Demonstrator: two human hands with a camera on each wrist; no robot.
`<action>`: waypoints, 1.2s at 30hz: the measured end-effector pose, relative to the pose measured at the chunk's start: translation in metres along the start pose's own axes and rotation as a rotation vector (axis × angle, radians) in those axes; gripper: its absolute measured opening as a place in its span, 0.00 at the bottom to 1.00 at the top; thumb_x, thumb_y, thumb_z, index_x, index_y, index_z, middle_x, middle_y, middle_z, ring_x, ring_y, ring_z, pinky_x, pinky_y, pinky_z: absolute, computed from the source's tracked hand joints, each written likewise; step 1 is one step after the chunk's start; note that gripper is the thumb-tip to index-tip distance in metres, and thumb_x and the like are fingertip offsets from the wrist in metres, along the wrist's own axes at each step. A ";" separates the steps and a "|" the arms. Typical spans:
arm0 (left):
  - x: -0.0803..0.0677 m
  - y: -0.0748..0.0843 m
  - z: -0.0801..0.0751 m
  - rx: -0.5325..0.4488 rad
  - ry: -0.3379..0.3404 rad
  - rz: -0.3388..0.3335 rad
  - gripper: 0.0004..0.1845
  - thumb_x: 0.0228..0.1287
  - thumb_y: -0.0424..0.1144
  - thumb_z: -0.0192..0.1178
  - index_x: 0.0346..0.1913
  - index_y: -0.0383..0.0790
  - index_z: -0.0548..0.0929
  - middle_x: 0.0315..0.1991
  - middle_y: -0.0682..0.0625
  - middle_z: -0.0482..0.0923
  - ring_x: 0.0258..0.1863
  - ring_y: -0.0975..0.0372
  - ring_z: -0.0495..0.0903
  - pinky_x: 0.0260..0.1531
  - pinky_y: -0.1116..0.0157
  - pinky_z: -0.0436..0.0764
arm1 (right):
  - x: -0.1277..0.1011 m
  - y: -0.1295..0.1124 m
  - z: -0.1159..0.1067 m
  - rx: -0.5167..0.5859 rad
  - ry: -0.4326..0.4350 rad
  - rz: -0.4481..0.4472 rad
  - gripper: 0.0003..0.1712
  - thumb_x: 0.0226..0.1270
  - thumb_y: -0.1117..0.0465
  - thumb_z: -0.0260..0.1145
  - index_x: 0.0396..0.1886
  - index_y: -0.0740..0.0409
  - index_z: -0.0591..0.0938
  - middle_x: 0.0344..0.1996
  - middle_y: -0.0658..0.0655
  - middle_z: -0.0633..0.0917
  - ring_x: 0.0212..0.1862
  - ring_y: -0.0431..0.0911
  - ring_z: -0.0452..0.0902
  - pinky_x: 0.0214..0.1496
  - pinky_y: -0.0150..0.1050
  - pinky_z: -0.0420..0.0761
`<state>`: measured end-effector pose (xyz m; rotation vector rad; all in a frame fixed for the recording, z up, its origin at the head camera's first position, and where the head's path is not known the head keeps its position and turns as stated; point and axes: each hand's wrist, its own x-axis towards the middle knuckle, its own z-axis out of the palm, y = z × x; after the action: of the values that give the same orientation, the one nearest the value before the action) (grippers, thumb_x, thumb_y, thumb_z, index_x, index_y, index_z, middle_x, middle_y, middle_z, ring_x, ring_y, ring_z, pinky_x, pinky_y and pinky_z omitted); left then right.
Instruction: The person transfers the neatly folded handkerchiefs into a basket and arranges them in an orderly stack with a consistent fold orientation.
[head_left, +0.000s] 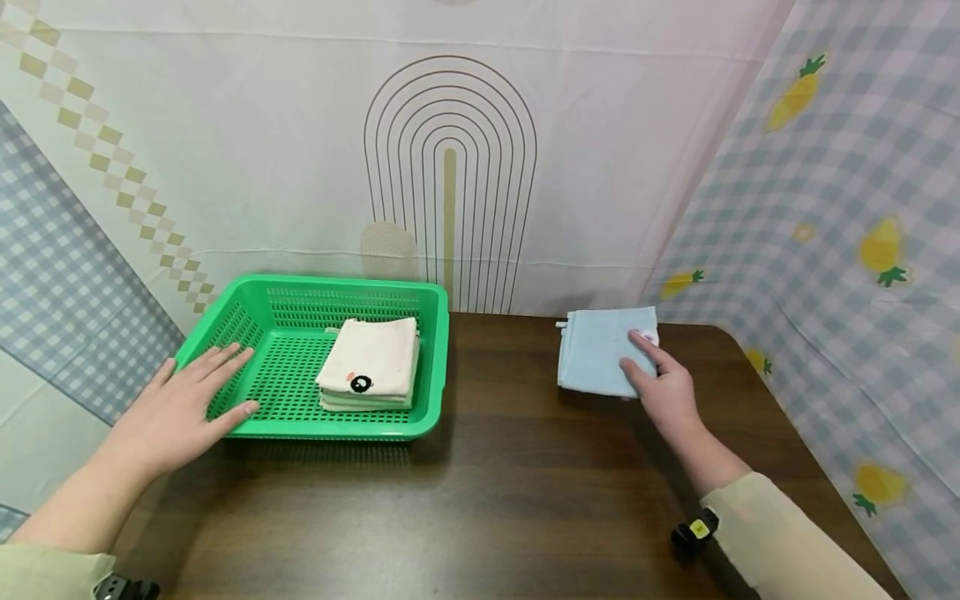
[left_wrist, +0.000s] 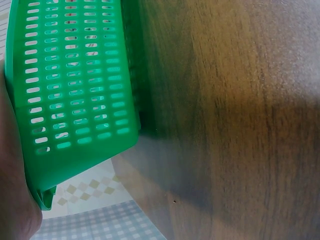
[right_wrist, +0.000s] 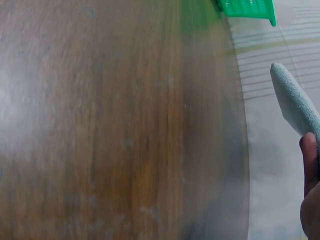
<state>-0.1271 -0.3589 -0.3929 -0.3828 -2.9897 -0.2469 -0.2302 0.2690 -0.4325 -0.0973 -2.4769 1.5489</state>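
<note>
My right hand (head_left: 666,390) pinches a folded light blue towel (head_left: 600,354) by its right side, thumb and a finger on its upper face. Seen edge-on in the right wrist view, the same towel (right_wrist: 295,102) is held up off the table. My left hand (head_left: 183,408), fingers spread and straight, lies over the left end of a green plastic basket (head_left: 345,286). Inside the basket, toward its right end, sits a small stack of folded cream towels (head_left: 372,354); the top one bears a black-and-white eye-like mark.
Both things are above or on a dark brown wooden table (head_left: 495,500). A white patterned cloth (head_left: 600,150) hangs along the back. Checked cloth with pineapples (head_left: 847,250) drapes on the right, and blue checked cloth (head_left: 67,242) on the left.
</note>
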 end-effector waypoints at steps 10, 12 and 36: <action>0.000 0.001 -0.001 0.006 0.006 0.010 0.45 0.69 0.61 0.56 0.81 0.51 0.48 0.78 0.40 0.51 0.74 0.41 0.53 0.72 0.44 0.24 | -0.010 -0.017 0.013 0.106 -0.070 0.008 0.31 0.67 0.55 0.70 0.69 0.50 0.75 0.66 0.62 0.74 0.27 0.36 0.78 0.27 0.46 0.87; -0.001 0.000 0.000 0.007 0.007 0.015 0.45 0.69 0.61 0.56 0.81 0.50 0.47 0.78 0.39 0.51 0.74 0.40 0.53 0.72 0.43 0.24 | -0.012 -0.021 0.016 0.123 -0.082 0.015 0.31 0.67 0.55 0.70 0.69 0.50 0.75 0.65 0.62 0.74 0.27 0.36 0.78 0.27 0.46 0.87; 0.000 0.003 -0.003 -0.004 0.003 0.005 0.45 0.69 0.61 0.55 0.80 0.50 0.49 0.78 0.39 0.51 0.74 0.40 0.54 0.72 0.44 0.25 | -0.021 -0.049 0.043 0.229 -0.105 -0.021 0.30 0.67 0.59 0.70 0.69 0.51 0.76 0.63 0.61 0.74 0.29 0.39 0.79 0.25 0.46 0.86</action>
<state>-0.1263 -0.3563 -0.3899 -0.3905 -2.9858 -0.2531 -0.2162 0.2062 -0.4097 0.0485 -2.3470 1.8597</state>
